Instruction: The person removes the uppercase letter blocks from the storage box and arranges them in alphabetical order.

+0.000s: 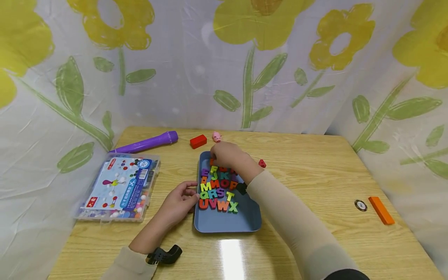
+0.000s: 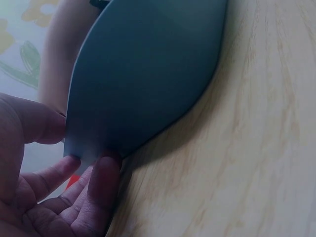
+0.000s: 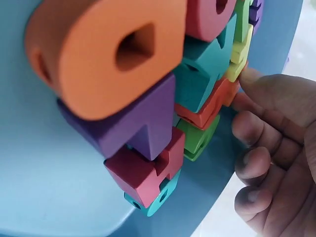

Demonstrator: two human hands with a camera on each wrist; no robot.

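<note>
A shallow blue-grey tray [image 1: 227, 229] holds several rows of coloured toy letters, among them a green X [image 1: 233, 207] and a yellow M [image 1: 205, 187]. My left hand [image 1: 180, 202] is at the tray's left side, with thumb and fingertips holding its rim and outer wall in the left wrist view. Over the tray's far left corner, my right hand [image 1: 225, 153] pinches an orange-red letter [image 3: 231, 94] between thumb and forefinger; its other fingers curl loosely. That letter sits beside a yellow letter [image 3: 239, 53] and a green one [image 3: 201, 138], and its shape is partly hidden.
A clear case with a molecule-model label [image 1: 119, 186] lies on the left, below a purple microphone-shaped tube [image 1: 148, 143]. Behind the tray are a red block [image 1: 198, 141] and a pink pig figure [image 1: 216, 136]. A small red piece [image 1: 262, 163], round chip [image 1: 361, 205] and orange block [image 1: 381, 210] lie rightward.
</note>
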